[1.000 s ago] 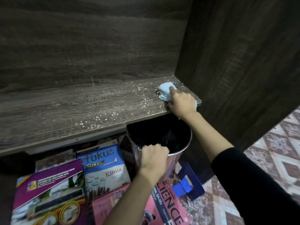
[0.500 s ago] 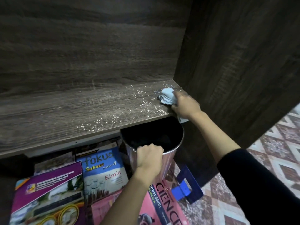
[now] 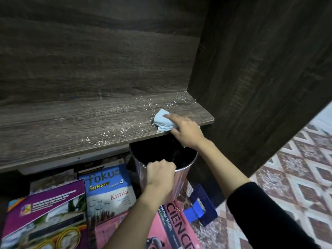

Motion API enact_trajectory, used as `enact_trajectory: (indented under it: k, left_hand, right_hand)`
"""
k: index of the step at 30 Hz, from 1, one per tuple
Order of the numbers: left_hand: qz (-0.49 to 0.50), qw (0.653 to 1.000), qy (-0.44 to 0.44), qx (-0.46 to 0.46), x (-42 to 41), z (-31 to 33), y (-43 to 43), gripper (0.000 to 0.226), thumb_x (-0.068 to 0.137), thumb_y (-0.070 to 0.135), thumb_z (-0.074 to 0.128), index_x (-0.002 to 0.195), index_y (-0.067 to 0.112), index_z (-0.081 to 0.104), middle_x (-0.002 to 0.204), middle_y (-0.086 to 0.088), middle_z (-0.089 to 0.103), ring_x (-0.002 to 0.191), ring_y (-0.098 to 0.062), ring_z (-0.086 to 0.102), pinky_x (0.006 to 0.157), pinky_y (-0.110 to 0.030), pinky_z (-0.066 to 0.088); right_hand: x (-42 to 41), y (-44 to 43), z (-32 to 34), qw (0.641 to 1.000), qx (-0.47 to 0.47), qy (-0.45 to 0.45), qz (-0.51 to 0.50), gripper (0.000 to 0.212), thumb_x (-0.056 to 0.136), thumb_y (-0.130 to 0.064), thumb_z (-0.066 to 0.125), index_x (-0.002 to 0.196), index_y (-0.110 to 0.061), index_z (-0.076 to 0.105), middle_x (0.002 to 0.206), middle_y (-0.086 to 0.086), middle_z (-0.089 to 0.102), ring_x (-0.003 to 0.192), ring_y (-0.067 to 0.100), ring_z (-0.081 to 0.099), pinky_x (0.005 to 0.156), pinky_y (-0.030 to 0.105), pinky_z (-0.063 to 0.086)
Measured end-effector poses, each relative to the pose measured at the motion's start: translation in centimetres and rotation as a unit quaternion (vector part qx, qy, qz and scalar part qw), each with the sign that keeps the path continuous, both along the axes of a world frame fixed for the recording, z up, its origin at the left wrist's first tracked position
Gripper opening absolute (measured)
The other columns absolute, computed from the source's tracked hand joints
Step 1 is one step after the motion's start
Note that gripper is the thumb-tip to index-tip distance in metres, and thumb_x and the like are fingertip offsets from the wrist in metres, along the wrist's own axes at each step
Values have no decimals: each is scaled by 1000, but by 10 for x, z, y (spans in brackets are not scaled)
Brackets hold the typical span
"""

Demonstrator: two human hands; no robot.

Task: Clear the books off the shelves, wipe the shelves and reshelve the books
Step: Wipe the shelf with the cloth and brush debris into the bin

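The right hand (image 3: 186,133) gripped a pale blue cloth (image 3: 162,120) bunched at the front right edge of the shelf (image 3: 71,126), forefinger stretched over it, with white specks (image 3: 107,135) scattered just to its left; the left hand (image 3: 159,173) curled tight round the rim of a metal bin (image 3: 179,178) held right below that edge; books (image 3: 111,191) lay flat lower down, beside the bin.

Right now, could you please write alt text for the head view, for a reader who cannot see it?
A person's right hand holds a pale blue cloth on a dark wooden shelf strewn with white specks, while the left hand grips the rim of a metal bin just below the shelf edge. Books lie beside the bin.
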State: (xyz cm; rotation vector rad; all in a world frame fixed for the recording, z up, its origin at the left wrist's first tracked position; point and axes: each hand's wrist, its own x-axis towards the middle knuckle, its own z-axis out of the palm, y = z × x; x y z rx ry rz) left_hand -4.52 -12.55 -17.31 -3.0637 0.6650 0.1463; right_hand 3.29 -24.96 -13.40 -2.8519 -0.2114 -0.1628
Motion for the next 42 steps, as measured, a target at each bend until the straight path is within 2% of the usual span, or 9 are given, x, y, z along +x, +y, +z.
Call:
enact_trajectory:
  k: [3,7,12,16,18,23,31,36,42]
  left_hand:
    - [4,1000,8,-5,-1,0,3,27,90,9,50,112,18,64,112,-9,66,107,-30,62,84,-33,46]
    - [-3,1000,13,-4,-1,0,6,30,89,6,50,113,19,63,110,-8,67,106,-30,62,83,-33,47]
    - [-2,1000,14,-7,-1,1,11,29,89,9,51,113,18,63,111,-8,67,108,-30,62,84,-33,47]
    - [-6,1000,4,-11,-1,1,14,29,91,7,48,115,18,61,111,-8,66,107,-30,62,84,-33,46]
    - [-9,1000,-1,-12,1,0,15,29,91,6,46,115,17,59,112,-8,66,107,-31,61,83,-33,45]
    - [-16,1000,6,-3,3,-1,16,25,92,6,48,111,16,61,111,-9,66,106,-30,62,82,-33,45]
    - [-25,1000,14,3,10,-6,15,29,89,5,51,113,17,61,111,-8,65,105,-29,62,80,-32,45]
    - [-27,999,19,0,12,-6,13,24,90,7,52,109,16,63,106,-7,67,101,-28,63,72,-30,39]
    - [-33,999,21,-13,12,-6,14,26,90,5,51,110,15,63,108,-8,66,104,-29,62,79,-31,41]
  right_hand:
    - [-9,-3,7,999,22,9,34,52,91,-14,50,140,-29,45,146,-6,45,130,21,45,100,32,34]
    - [0,-16,30,993,118,23,8,47,89,-15,55,135,-24,52,128,5,62,120,26,54,99,36,41]
    - [31,-27,37,978,-6,-7,-207,54,96,-18,41,147,-15,24,135,21,48,120,41,49,96,44,39]
    - [52,-36,22,954,-56,-7,-295,64,95,-10,45,149,-6,12,143,26,35,121,41,48,93,47,42]
    - [61,-39,13,950,-85,-14,-300,67,94,-8,48,150,-6,10,145,27,31,122,40,46,91,48,44]
    - [81,-42,5,951,-117,-42,-284,53,100,-8,31,150,-4,12,141,29,34,119,42,46,88,49,43]
    - [119,-44,1,958,-118,-66,-254,50,100,-7,30,149,-3,18,137,28,39,119,44,44,89,47,41]
    - [140,-43,5,964,-111,-53,-237,50,99,-7,34,147,-3,21,137,29,41,121,43,43,93,46,39]
    - [153,-46,15,967,-65,-20,-244,51,92,-21,52,136,-2,36,133,26,49,123,42,46,98,43,39]
